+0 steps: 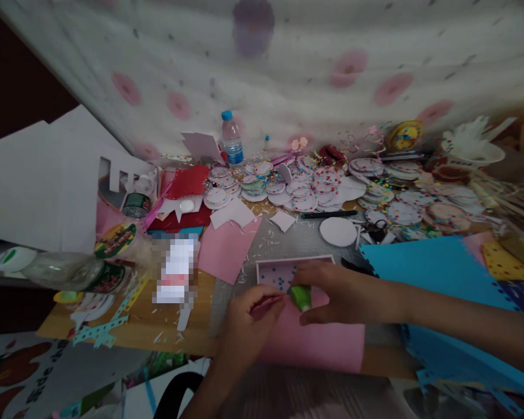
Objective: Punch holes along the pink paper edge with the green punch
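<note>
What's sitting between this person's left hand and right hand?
In the head view, a small green object, held in the right hand, lies between it and the left hand; pink paper shows beneath.

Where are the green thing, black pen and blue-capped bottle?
Green thing point(301, 297): head view, middle of its green body.
Black pen point(329, 215): head view, middle of its barrel.
Blue-capped bottle point(232, 138): head view, clear side.

R hand point(329, 285) grips small rounded green tool point(301, 298) over pink paper sheet point(323, 343); L hand point(251, 314) pinches sheet edge; 1 blue-capped clear plastic btl point(232, 142) behind.
</note>
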Demonstrator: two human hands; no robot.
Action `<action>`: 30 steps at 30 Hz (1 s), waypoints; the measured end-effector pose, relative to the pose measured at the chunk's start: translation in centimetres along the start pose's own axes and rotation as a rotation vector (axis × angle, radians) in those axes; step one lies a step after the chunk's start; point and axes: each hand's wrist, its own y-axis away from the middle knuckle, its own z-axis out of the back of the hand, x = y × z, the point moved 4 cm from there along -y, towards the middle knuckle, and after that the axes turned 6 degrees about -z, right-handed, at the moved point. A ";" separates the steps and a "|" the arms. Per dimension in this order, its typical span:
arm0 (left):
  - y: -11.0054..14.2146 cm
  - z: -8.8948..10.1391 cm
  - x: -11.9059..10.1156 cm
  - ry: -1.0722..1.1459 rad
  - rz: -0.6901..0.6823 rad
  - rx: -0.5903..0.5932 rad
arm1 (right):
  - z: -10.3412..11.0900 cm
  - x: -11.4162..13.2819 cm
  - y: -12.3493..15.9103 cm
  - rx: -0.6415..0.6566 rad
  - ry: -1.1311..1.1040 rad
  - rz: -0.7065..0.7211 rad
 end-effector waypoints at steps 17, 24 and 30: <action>-0.6 0.2 0.6 0.049 0.075 -0.017 | -0.1 -0.8 -0.9 0.153 -0.118 -0.079; -0.5 0.2 0.8 0.031 0.077 -0.005 | 0.1 -1.1 -1.6 0.206 -0.161 -0.092; -0.5 0.1 0.9 0.092 0.072 -0.009 | -0.3 -1.2 -1.6 0.182 -0.133 -0.100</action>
